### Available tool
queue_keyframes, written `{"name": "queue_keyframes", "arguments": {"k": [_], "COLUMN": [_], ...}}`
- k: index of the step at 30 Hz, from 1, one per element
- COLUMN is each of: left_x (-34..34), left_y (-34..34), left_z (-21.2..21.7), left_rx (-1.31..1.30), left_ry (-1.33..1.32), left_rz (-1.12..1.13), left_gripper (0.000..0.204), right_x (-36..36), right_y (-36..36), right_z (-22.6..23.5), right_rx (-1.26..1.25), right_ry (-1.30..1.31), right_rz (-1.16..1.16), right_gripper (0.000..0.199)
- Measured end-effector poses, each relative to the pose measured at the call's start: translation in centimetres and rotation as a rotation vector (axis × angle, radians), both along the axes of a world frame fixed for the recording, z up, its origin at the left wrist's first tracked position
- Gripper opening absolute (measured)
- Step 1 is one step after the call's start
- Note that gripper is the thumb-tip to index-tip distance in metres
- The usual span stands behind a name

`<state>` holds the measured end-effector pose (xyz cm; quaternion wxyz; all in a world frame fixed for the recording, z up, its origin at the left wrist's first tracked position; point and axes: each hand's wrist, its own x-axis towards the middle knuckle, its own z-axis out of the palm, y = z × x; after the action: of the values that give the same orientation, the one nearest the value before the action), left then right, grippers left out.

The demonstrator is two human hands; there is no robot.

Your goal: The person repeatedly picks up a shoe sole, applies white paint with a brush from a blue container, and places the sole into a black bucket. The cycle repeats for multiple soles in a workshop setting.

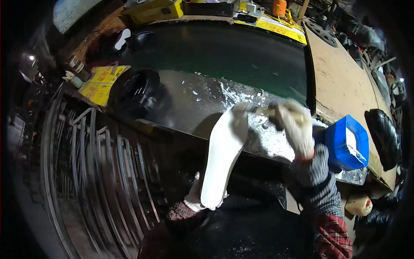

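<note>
At far left, metal racks point(92, 159) are seen, their bars bent by the lens. Above them, a brown bottle point(76, 64) is set near a yellow cardboard sheet point(101, 86). Beside the sheet, a black, glossy, rounded object point(140, 93) is noted; its kind cannot be told. Farther back, a small white sole-shaped piece point(123, 39) is seen.

Near the centre, the heel end of a large white sole point(222, 159) is gripped by the gloved left hand point(197, 196). The thumb is seen at the left edge; most of the fingers are hidden beneath. The sole is held aslant, its broad end raised over the front edge of a bench point(181, 101), where white spatter point(271, 140) is scattered. Behind the bench top, a dark green belt surface point(224, 56) is stretched.

To the right, a brush point(265, 112), blurred, is clasped in the gloved right hand point(297, 127), fingers curled around the handle. The bristle end is held at the sole's broad end; whether contact is made cannot be told.

Just beside the right wrist, a blue container point(336, 144) is placed, white matter visible inside. Below it, a cream jug point(359, 205) is seen; at far right, a black, shiny bundle point(381, 138).
</note>
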<state>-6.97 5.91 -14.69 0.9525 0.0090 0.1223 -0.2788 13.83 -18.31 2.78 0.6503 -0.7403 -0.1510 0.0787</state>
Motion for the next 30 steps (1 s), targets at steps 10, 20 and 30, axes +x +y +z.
{"name": "queue_keyframes", "arguments": {"k": [10,20,30], "left_x": [0.6,1.1,0.0], "left_y": [0.0,-0.8,0.1], "left_z": [-1.9,5.0,0.2], "left_rx": [-0.430,-0.057,-0.224], "left_ry": [-0.262,-0.046,-0.034], "left_rz": [-0.107,-0.033,0.066], "left_gripper": [0.096,0.090,0.078], "right_x": [-4.0,-9.8,-2.3], "right_y": [1.6,-4.7,-5.7], "right_z": [1.4,-0.7,-5.2], "right_rx": [-0.037,-0.081,0.059], "right_ry": [-0.403,-0.335,0.167], "right_rz": [0.459,0.680,0.139], "right_gripper": [0.020,0.030,0.028]}}
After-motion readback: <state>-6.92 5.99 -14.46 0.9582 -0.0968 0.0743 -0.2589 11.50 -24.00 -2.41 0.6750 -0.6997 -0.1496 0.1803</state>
